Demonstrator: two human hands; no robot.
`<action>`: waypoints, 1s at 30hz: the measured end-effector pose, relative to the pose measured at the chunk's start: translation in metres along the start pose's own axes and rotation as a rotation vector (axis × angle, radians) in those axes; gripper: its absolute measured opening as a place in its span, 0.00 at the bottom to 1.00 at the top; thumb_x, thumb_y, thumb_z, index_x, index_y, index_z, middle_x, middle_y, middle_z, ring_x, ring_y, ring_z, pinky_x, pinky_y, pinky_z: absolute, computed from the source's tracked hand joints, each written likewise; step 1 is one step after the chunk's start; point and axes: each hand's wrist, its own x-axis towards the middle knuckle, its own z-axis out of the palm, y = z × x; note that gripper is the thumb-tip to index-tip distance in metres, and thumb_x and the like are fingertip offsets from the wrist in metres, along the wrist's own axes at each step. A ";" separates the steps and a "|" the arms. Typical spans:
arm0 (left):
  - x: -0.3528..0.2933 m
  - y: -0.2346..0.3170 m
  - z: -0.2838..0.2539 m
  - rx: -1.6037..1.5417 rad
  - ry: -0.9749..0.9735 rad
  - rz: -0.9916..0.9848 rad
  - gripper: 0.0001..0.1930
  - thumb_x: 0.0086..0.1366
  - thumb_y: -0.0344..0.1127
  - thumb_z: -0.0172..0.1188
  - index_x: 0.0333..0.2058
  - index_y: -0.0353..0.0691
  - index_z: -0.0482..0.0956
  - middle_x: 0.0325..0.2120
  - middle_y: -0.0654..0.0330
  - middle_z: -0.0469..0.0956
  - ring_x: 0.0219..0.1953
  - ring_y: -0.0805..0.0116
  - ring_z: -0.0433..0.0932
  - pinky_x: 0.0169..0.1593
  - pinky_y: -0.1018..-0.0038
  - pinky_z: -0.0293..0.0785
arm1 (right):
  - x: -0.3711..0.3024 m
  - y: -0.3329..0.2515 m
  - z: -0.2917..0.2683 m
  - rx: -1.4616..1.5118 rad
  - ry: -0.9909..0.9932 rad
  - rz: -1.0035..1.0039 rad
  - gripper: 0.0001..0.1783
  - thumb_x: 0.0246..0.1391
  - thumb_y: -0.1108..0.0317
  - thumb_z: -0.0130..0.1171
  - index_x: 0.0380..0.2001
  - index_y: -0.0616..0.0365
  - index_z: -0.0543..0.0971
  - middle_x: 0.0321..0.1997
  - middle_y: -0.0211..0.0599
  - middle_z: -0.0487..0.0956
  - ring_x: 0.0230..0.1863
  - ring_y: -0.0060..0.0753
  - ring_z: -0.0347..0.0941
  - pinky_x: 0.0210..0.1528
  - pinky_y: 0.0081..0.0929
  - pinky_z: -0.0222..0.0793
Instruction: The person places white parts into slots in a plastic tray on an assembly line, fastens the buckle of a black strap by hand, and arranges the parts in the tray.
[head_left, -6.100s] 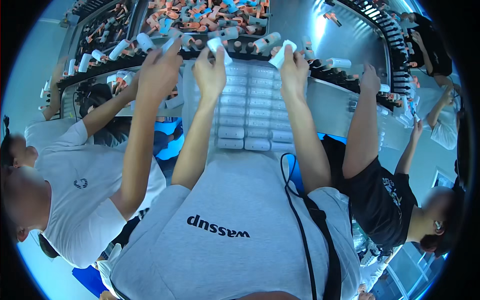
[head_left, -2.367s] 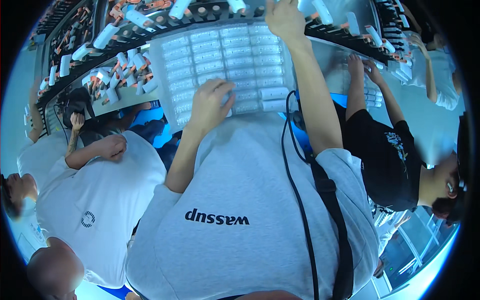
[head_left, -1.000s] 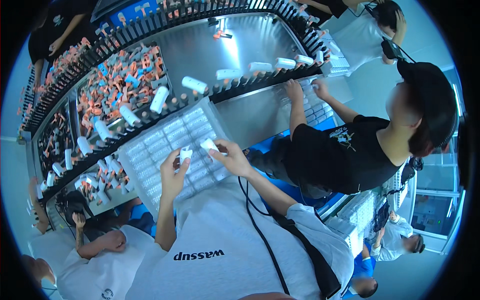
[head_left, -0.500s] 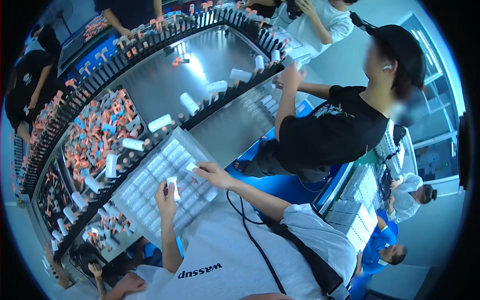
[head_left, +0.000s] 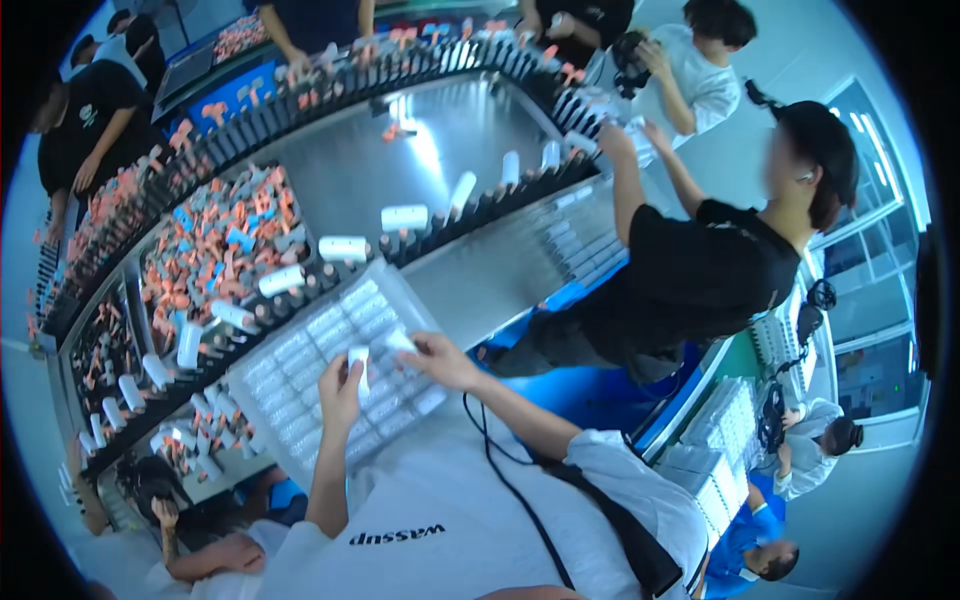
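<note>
Both my hands are over a translucent compartment tray [head_left: 292, 412], which lies tilted in front of my body. My left hand [head_left: 340, 398] pinches a slim white plastic part [head_left: 359, 372], flared at its upper end, between thumb and fingers. To its right, my right hand [head_left: 446, 362] is closed on another white plastic part [head_left: 401, 346], slightly blurred, above the tray's right side. The two parts are held apart. Clear compartments fill the tray, and the small contents under my hands are hard to make out.
Past the tray runs a curved conveyor with black pegs, carrying white cylinders [head_left: 344, 249]. Inside it lies a heap of orange, grey and blue parts [head_left: 225, 240]. A co-worker in black [head_left: 705, 270] stands to the right. Stacked white trays [head_left: 715, 430] sit farther right; a black cord crosses my shirt.
The view has shifted, and the white cylinders sit at different places along the conveyor. Both hands still hold their white parts over the tray. The co-worker's arms now reach farther out.
</note>
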 end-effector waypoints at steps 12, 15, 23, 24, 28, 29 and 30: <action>0.021 0.032 0.044 -0.137 -0.019 0.015 0.14 0.75 0.34 0.51 0.52 0.30 0.75 0.44 0.56 0.82 0.42 0.69 0.82 0.46 0.77 0.75 | -0.007 -0.033 -0.025 0.440 0.195 0.054 0.18 0.71 0.60 0.49 0.55 0.60 0.74 0.48 0.35 0.82 0.44 0.27 0.80 0.48 0.32 0.78; 0.024 0.010 0.044 -0.007 -0.076 0.044 0.15 0.74 0.36 0.54 0.52 0.30 0.75 0.41 0.58 0.82 0.40 0.74 0.81 0.41 0.79 0.73 | -0.011 -0.011 -0.025 0.364 0.101 -0.006 0.16 0.70 0.64 0.51 0.55 0.61 0.73 0.46 0.35 0.81 0.44 0.25 0.79 0.49 0.29 0.76; 0.030 0.004 0.038 -0.151 0.012 0.064 0.12 0.74 0.33 0.53 0.48 0.30 0.77 0.36 0.60 0.82 0.34 0.75 0.81 0.38 0.78 0.77 | -0.011 -0.012 -0.005 0.006 0.045 -0.160 0.16 0.66 0.66 0.57 0.52 0.65 0.74 0.44 0.36 0.81 0.42 0.25 0.80 0.46 0.26 0.75; 0.028 0.004 0.038 -0.171 0.004 0.050 0.12 0.74 0.33 0.53 0.48 0.29 0.77 0.36 0.59 0.82 0.34 0.74 0.81 0.38 0.77 0.78 | -0.013 -0.015 -0.004 -0.016 0.054 -0.156 0.15 0.66 0.66 0.57 0.51 0.65 0.75 0.43 0.37 0.81 0.42 0.25 0.80 0.46 0.25 0.75; 0.026 0.006 0.039 -0.204 0.001 0.062 0.12 0.74 0.33 0.51 0.48 0.31 0.76 0.34 0.58 0.81 0.33 0.72 0.82 0.37 0.75 0.79 | -0.004 -0.014 -0.008 -0.158 0.039 -0.127 0.15 0.66 0.67 0.57 0.50 0.66 0.76 0.39 0.37 0.82 0.40 0.24 0.81 0.44 0.26 0.75; 0.026 0.006 0.040 -0.209 0.001 0.069 0.12 0.75 0.34 0.51 0.48 0.31 0.76 0.33 0.57 0.81 0.32 0.71 0.82 0.37 0.75 0.79 | -0.002 -0.011 -0.009 -0.206 0.040 -0.140 0.15 0.65 0.67 0.58 0.49 0.67 0.77 0.38 0.37 0.82 0.38 0.25 0.81 0.41 0.25 0.75; 0.026 0.007 0.039 -0.208 -0.002 0.072 0.12 0.75 0.34 0.51 0.48 0.31 0.76 0.33 0.57 0.81 0.32 0.71 0.82 0.37 0.75 0.79 | 0.000 -0.010 -0.009 -0.205 0.044 -0.143 0.15 0.65 0.67 0.58 0.49 0.67 0.77 0.38 0.37 0.82 0.38 0.25 0.81 0.41 0.25 0.75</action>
